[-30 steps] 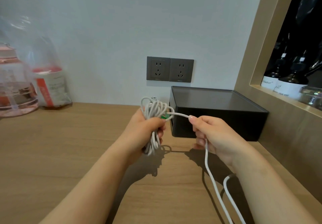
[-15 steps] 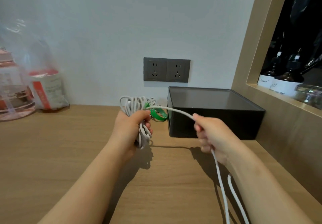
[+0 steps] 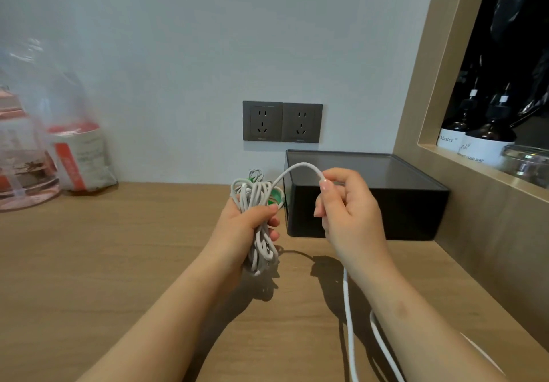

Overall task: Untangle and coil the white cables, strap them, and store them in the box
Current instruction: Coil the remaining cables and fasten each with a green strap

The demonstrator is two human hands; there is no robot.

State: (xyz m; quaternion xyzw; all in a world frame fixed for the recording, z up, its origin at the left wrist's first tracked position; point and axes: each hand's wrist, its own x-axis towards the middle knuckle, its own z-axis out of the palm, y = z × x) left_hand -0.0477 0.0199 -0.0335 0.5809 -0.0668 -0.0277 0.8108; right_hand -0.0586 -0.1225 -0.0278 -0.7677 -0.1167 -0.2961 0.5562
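Observation:
My left hand [image 3: 248, 222] grips a bundle of coiled white cable [image 3: 258, 224] upright above the wooden desk, loops sticking out above and below the fist. A green strap [image 3: 275, 195] shows behind the coil's top. From the bundle a loose strand [image 3: 292, 170] arches right to my right hand [image 3: 347, 212], which pinches it between thumb and fingers. Below that hand the cable [image 3: 348, 316] trails down over the desk toward me. The black box [image 3: 410, 212] with its dark lid stands just behind both hands, against the wall.
Two grey wall sockets [image 3: 282, 122] sit above the box. A clear plastic bag with a red-and-white packet [image 3: 78, 155] and a pink-tinted container [image 3: 20, 167] stand at the back left. A wooden niche with dark bottles [image 3: 481, 140] borders the right side.
My right hand has lifted the strand higher, making an arch over to the coil. My left hand moved the bundle left and back near the box corner.

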